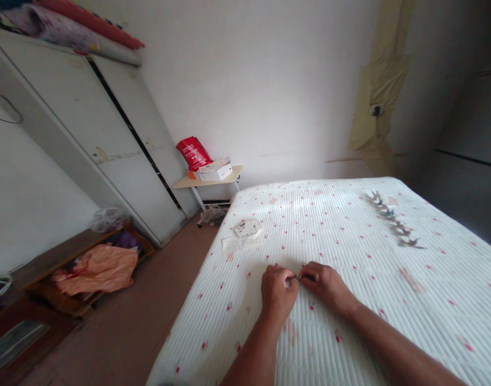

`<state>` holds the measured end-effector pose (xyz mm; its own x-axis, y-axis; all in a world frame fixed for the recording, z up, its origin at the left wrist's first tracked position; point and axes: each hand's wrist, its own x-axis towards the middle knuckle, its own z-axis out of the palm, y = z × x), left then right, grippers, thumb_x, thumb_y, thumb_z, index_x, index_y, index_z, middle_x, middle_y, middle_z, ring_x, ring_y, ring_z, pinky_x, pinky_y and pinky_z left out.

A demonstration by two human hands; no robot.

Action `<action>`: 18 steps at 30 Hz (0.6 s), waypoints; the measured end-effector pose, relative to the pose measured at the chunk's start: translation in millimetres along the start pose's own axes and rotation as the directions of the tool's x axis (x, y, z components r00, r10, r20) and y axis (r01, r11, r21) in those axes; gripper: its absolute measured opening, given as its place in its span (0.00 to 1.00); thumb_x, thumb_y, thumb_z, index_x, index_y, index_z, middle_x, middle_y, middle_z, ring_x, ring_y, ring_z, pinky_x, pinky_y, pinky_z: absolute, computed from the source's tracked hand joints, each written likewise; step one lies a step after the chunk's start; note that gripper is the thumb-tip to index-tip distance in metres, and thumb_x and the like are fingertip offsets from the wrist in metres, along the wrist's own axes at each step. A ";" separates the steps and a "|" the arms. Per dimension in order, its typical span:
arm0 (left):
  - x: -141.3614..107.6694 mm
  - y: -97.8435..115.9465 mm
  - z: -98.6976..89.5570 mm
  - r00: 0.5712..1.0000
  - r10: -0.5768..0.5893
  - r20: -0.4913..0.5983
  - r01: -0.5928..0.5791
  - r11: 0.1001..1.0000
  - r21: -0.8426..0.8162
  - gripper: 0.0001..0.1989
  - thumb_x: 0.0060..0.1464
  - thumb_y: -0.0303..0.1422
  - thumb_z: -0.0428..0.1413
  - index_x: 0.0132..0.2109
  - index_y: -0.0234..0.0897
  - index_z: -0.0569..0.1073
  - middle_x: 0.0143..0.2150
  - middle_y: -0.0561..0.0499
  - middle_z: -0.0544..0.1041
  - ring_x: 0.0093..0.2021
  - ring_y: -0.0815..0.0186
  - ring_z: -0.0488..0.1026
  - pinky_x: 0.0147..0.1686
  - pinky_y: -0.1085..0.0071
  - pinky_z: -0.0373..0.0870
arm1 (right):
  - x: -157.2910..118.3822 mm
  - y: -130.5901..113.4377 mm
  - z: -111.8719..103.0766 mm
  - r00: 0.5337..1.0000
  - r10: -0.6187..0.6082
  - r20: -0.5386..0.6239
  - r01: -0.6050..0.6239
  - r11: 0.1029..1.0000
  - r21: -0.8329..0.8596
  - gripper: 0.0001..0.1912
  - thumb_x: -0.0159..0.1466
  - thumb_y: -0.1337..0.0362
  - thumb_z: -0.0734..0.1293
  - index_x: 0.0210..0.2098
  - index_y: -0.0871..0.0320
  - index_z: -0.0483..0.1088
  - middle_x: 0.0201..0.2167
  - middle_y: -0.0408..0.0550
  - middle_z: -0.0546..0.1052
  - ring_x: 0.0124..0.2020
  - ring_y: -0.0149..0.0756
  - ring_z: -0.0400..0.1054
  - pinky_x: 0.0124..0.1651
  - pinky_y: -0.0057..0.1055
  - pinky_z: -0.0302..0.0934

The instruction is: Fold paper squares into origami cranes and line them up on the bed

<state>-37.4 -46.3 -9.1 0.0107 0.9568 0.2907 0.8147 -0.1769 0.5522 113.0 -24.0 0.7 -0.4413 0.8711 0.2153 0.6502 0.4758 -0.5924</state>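
My left hand (pixel 278 289) and my right hand (pixel 326 283) meet just above the quilted white mattress cover (pixel 334 214) with red dots. Both are closed in a pinch, fingertips nearly touching. Between them shows a tiny dark bit of something (pixel 297 277), too small and covered to name. Beyond my left hand lies a loose pile of printed paper pieces (pixel 247 230). Off to the right, several small pointed figures that look like folded paper cranes (pixel 390 214) stand in a slanting row.
At the bed's far left corner a small table (pixel 183 182) holds a red bag (pixel 193 154) and a white box (pixel 216 170). A grey cabinet (pixel 109 123) with rolled mats (pixel 76 32) on top stands left. An orange plastic bag (pixel 103 268) lies on a low wooden unit (pixel 12 257).
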 end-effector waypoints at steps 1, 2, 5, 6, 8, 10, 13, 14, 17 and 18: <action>-0.1 0.1 -0.1 1.000 0.003 -0.002 -0.003 1.000 0.003 0.08 0.46 0.25 0.53 0.30 0.39 0.76 0.31 0.52 0.76 0.38 0.65 0.69 0.44 0.69 0.62 | 0.1 -0.4 0.2 1.000 0.003 0.005 -0.003 1.000 -0.027 0.10 0.59 0.69 0.59 0.28 0.59 0.72 0.28 0.46 0.73 0.31 0.33 0.68 0.34 0.25 0.56; -0.3 0.1 -0.2 1.000 0.009 -0.005 -0.009 1.000 0.006 0.08 0.46 0.24 0.53 0.30 0.39 0.76 0.30 0.52 0.76 0.37 0.65 0.69 0.44 0.69 0.62 | 0.2 -0.7 0.5 1.000 0.006 0.010 -0.006 0.998 -0.055 0.10 0.59 0.69 0.59 0.28 0.59 0.72 0.28 0.47 0.73 0.31 0.33 0.68 0.34 0.25 0.56; -0.6 0.2 0.1 1.000 0.020 -0.010 -0.020 1.000 0.021 0.08 0.45 0.24 0.54 0.30 0.40 0.76 0.30 0.52 0.75 0.37 0.65 0.68 0.42 0.69 0.62 | 0.7 -1.5 2.0 0.999 0.017 0.029 -0.013 0.991 -0.134 0.10 0.58 0.70 0.59 0.29 0.58 0.72 0.29 0.47 0.74 0.32 0.33 0.68 0.34 0.25 0.56; -0.7 0.4 0.2 1.000 0.023 -0.006 -0.022 0.999 0.029 0.08 0.45 0.24 0.54 0.30 0.40 0.76 0.30 0.52 0.75 0.37 0.65 0.68 0.42 0.69 0.62 | 0.9 -1.7 2.7 0.999 0.024 0.038 -0.018 0.987 -0.160 0.10 0.58 0.70 0.59 0.29 0.58 0.72 0.29 0.47 0.74 0.32 0.33 0.68 0.33 0.25 0.55; -0.9 0.7 0.4 1.000 0.026 0.003 -0.026 0.998 0.051 0.07 0.44 0.24 0.55 0.30 0.40 0.76 0.30 0.52 0.75 0.37 0.65 0.67 0.40 0.70 0.61 | 1.5 -2.2 4.3 0.998 0.043 0.048 -0.032 0.978 -0.208 0.10 0.58 0.71 0.59 0.29 0.58 0.72 0.29 0.47 0.74 0.32 0.33 0.68 0.33 0.25 0.55; -1.2 0.7 0.4 0.999 0.030 0.012 -0.031 0.997 0.075 0.07 0.44 0.24 0.55 0.30 0.40 0.76 0.30 0.52 0.74 0.37 0.64 0.67 0.39 0.70 0.61 | 2.0 -2.2 5.4 0.997 0.062 0.048 -0.049 0.969 -0.242 0.10 0.57 0.71 0.59 0.29 0.58 0.72 0.29 0.47 0.74 0.31 0.33 0.68 0.32 0.25 0.55; -1.2 -0.2 0.4 0.999 0.026 0.028 -0.028 0.995 0.091 0.08 0.45 0.24 0.55 0.31 0.41 0.76 0.31 0.52 0.75 0.38 0.64 0.67 0.40 0.69 0.61 | 2.7 1.0 4.8 0.997 0.061 0.047 -0.050 0.978 -0.202 0.11 0.56 0.70 0.59 0.29 0.58 0.73 0.29 0.48 0.74 0.31 0.34 0.68 0.32 0.26 0.56; -1.1 -0.9 0.3 0.999 0.024 0.034 -0.027 0.996 0.087 0.09 0.45 0.24 0.55 0.32 0.41 0.77 0.31 0.52 0.75 0.38 0.64 0.67 0.40 0.69 0.61 | 3.0 3.5 3.9 0.998 0.049 0.049 -0.041 0.988 -0.152 0.11 0.56 0.70 0.59 0.29 0.58 0.73 0.29 0.48 0.75 0.31 0.34 0.69 0.33 0.26 0.57; -0.3 -3.1 0.3 0.998 0.033 0.046 -0.035 0.998 0.050 0.12 0.46 0.22 0.53 0.34 0.42 0.77 0.32 0.52 0.75 0.39 0.65 0.67 0.42 0.69 0.61 | 3.5 15.6 0.6 0.999 0.042 0.030 -0.044 0.996 0.082 0.12 0.55 0.70 0.58 0.31 0.58 0.73 0.31 0.48 0.76 0.34 0.35 0.69 0.37 0.27 0.59; 0.1 -3.9 0.4 0.998 0.038 0.048 -0.040 0.999 0.037 0.13 0.46 0.21 0.53 0.34 0.42 0.77 0.32 0.52 0.75 0.39 0.65 0.67 0.42 0.69 0.61 | 3.6 20.4 -0.2 0.998 0.068 0.012 -0.069 0.985 0.160 0.12 0.55 0.70 0.59 0.32 0.59 0.73 0.32 0.48 0.76 0.34 0.35 0.70 0.38 0.28 0.60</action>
<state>-40.3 -45.5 -11.5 0.0698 0.9593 0.2735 0.8344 -0.2064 0.5111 124.7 -11.1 -10.4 -0.4039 0.8998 0.1650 0.5713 0.3890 -0.7227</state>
